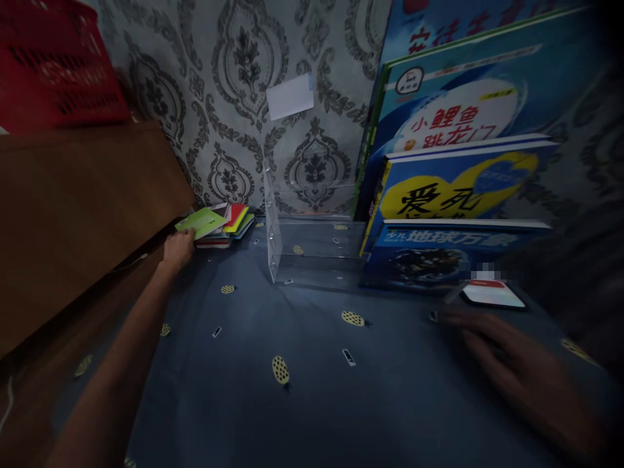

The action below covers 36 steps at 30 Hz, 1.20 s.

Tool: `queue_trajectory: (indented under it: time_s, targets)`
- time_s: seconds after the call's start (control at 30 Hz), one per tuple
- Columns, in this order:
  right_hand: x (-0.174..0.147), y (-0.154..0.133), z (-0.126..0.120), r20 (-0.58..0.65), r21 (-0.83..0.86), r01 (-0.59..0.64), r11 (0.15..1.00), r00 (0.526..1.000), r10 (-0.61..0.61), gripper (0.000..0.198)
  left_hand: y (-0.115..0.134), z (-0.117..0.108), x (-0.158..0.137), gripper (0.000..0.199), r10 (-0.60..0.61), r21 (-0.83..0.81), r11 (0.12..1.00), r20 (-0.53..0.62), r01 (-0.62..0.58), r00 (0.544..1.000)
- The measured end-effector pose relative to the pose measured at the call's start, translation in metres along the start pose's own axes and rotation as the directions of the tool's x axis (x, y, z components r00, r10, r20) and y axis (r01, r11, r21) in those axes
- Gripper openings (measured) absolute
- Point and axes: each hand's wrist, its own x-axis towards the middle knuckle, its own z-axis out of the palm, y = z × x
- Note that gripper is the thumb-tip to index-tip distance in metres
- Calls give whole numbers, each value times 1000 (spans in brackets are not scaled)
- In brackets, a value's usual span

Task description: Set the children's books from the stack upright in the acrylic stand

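Observation:
At the far left of the blue cloth, my left hand [179, 248] has its fingers closed on the near edge of a green booklet [201, 222]. That booklet lies askew on a small pile of thin books [238, 221] with red, yellow and white covers. My right hand [511, 364] is over the cloth at the right, slightly blurred, its fingers loosely stretched and nothing seen in them. Just beyond it lies a phone [494, 294] with a lit screen. A clear acrylic rack [273, 247] stands in the middle, its right part holding several upright picture books [424, 253].
A brown wooden panel [88, 221] rises on the left, with a red plastic basket [58, 71] on top. Behind the rack is a patterned wall [229, 97] bearing a white paper [290, 97]. The blue cloth [234, 377] has a pineapple print.

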Motion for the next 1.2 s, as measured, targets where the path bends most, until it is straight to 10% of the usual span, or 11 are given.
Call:
queue_trajectory:
  time_s: [0.73,1.03,1.2]
  targets:
    - [-2,-9,-4,112,215,62,975,990,-87,24,49,-6,-118,46,12,99,995,26,-14,1000]
    - [-3,-10,-3,116,222,98,970,985,-126,25,81,-14,-167,37,162,56,984,142,-171,976]
    - [-4,-7,-2,108,223,114,968,984,-141,24,65,-27,-148,50,259,-186,960,306,-209,916]
